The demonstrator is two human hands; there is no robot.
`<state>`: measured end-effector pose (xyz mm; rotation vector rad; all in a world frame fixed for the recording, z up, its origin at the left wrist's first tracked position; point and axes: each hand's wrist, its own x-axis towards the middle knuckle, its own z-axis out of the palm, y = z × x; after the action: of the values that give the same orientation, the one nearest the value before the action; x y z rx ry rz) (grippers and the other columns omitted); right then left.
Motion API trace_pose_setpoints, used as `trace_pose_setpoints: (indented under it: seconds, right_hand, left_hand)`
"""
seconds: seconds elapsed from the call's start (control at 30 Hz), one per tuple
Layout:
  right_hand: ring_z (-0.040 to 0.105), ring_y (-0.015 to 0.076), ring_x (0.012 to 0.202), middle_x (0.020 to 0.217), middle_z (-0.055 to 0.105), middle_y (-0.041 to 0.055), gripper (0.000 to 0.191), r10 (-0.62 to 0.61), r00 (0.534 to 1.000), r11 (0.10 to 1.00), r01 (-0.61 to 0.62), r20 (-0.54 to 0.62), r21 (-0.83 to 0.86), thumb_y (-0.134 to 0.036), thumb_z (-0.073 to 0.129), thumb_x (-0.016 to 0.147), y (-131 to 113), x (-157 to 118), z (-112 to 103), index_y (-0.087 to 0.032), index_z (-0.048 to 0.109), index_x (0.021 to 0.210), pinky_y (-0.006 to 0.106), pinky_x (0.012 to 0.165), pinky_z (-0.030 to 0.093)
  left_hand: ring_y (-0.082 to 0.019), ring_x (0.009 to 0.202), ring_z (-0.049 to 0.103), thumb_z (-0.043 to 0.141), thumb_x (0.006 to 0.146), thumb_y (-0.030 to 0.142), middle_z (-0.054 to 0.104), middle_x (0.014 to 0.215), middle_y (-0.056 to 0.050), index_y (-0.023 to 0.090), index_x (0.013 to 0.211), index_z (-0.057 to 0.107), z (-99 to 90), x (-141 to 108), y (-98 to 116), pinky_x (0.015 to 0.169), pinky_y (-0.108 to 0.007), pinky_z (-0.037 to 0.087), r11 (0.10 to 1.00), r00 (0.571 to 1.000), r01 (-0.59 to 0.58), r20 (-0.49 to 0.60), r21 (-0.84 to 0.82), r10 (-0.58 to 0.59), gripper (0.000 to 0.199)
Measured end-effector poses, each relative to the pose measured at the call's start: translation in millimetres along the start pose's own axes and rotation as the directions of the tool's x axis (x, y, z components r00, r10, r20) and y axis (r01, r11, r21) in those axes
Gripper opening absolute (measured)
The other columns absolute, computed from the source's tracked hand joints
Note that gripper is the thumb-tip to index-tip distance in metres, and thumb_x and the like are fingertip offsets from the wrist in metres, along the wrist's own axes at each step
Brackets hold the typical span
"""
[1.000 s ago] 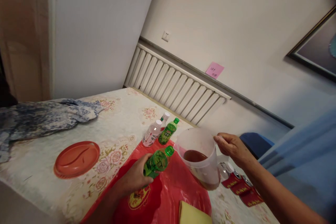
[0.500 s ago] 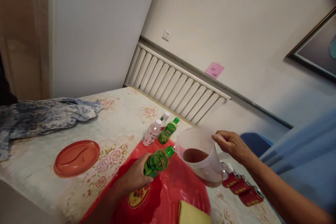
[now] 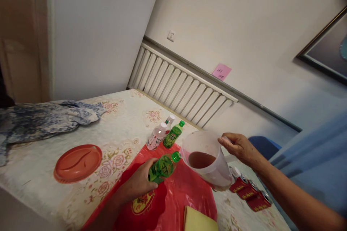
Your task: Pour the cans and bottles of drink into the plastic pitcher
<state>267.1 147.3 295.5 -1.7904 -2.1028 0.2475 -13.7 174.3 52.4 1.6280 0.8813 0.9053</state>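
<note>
My left hand [image 3: 139, 180] is wrapped round a green-capped plastic bottle [image 3: 162, 168] with a green label, tilted to the right above a red plastic bag [image 3: 176, 202]. My right hand [image 3: 238, 148] grips the handle of a translucent plastic pitcher [image 3: 210, 177], which tips toward the bottle. Brown liquid [image 3: 201, 160] lies inside the pitcher. Its spout is close to the bottle's green cap end; whether they touch I cannot tell. Behind the held bottle stand another green bottle [image 3: 172, 136], a white-capped pink-printed bottle [image 3: 156, 138] and a further white-capped bottle [image 3: 170, 121], partly hidden.
A red-orange plate [image 3: 78, 164] lies on the flowered tablecloth [image 3: 119, 106], left of the bag. Several red cans [image 3: 257, 202] stand at the right. A folded yellow cloth [image 3: 199, 220] is at the front edge, a blue-patterned cloth [image 3: 48, 121] at the far left. A radiator [image 3: 176, 85] lines the wall.
The pitcher has tipped very slightly more, and its liquid sits a little nearer the spout. My left hand and the bottle stay almost in place.
</note>
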Motion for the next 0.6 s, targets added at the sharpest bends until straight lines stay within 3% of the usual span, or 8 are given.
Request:
trace_pose_setpoints:
  seconds: [0.6]
  right_hand:
    - [0.030,0.0106,0.053,0.054,0.030,-0.0050,0.053,-0.037,0.998,0.996,0.041,0.046,-0.078,-0.068,0.047,0.080,-14,2,-7,-0.022,0.040,0.056,0.026,0.048,0.026]
  left_hand:
    - [-0.024,0.114,0.061,0.058,0.057,0.010,0.066,0.125,-0.005,0.023,0.124,0.052,3.2,3,-4,0.099,-0.032,0.048,0.999,1.000,-0.015,0.013,0.029,0.015,0.068]
